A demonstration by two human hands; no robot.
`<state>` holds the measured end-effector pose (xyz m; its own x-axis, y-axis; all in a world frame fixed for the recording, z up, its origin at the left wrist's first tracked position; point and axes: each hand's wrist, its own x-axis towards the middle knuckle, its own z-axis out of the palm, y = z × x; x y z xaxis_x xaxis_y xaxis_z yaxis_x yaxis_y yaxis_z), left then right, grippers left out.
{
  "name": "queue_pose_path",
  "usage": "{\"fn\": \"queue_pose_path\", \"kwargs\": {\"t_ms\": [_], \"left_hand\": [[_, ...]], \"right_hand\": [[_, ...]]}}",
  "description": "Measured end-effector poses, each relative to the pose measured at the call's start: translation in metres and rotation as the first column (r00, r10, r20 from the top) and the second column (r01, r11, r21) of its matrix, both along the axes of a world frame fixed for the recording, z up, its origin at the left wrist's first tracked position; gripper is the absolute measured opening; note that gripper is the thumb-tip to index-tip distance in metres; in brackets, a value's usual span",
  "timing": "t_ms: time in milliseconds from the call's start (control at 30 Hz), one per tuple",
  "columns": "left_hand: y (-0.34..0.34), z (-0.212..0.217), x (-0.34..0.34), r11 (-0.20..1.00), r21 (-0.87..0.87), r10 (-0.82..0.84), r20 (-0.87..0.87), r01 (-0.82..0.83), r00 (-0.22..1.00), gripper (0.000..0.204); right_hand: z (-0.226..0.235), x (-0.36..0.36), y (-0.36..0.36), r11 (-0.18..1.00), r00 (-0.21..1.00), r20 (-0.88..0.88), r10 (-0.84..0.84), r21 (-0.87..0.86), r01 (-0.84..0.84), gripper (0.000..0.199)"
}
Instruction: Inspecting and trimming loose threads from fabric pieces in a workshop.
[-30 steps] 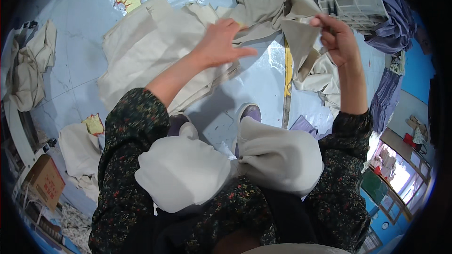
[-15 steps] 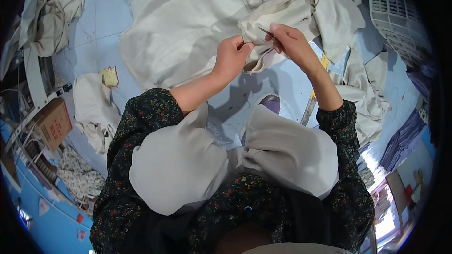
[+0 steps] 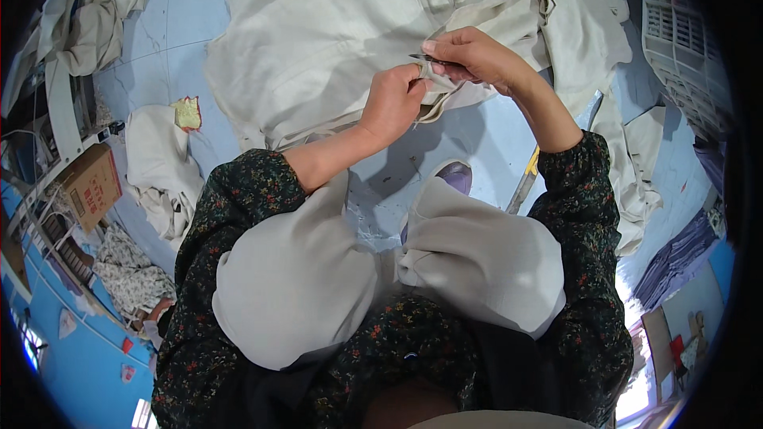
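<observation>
A large cream cloth garment (image 3: 310,48) lies spread on the floor in front of me, its near edge raised and folded at my hands. My left hand (image 3: 393,99) is closed in a pinch on that edge, thumb and fingertips on the cloth. Just to its right and slightly farther off, my right hand (image 3: 481,62) is closed round small dark thread snips (image 3: 420,57). Only their thin pointed tip shows, directed left above my left fingertips; the grip is hidden in the palm. Whether the blades touch the cloth I cannot tell.
More cream cloth (image 3: 584,16) lies heaped at the far right, beside a white plastic basket (image 3: 668,40). Another cream piece (image 3: 159,167) and a yellow scrap (image 3: 187,113) are at the left, near a cardboard box (image 3: 91,187). A yellow strip (image 3: 531,163) lies by my right forearm.
My right hand has moved left and slightly away from me, bringing the snips' tip over my left hand. My left hand keeps its pinch on the cloth edge.
</observation>
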<state>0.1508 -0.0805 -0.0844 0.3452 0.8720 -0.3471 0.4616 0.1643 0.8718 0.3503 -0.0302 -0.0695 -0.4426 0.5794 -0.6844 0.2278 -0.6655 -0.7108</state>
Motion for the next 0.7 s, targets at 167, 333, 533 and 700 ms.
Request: {"fn": "queue_pose_path", "kwargs": {"t_ms": [167, 333, 533, 700], "left_hand": [[0.004, -0.002, -0.017, 0.996, -0.091, -0.018, 0.093, 0.027, 0.996, 0.016], [0.002, -0.002, -0.039, 0.944, -0.328, 0.067, 0.245, 0.018, 0.967, 0.022], [-0.007, -0.008, -0.044, 0.936, -0.351, 0.056, 0.233, 0.03, 0.971, 0.024], [-0.005, 0.0, -0.05, 0.917, -0.383, -0.067, 0.14, 0.117, 0.988, 0.029]], "right_hand": [[0.002, 0.021, -0.015, 0.944, 0.936, -0.131, -0.327, -0.084, 0.318, 0.042], [-0.009, 0.061, -0.038, 0.722, 0.72, 0.047, -0.692, 0.054, 0.69, 0.044], [-0.025, 0.102, -0.003, 0.593, 0.578, 0.153, -0.801, 0.076, 0.802, 0.044], [-0.038, 0.118, 0.029, 0.631, 0.588, 0.29, -0.755, 0.08, 0.772, 0.044]]}}
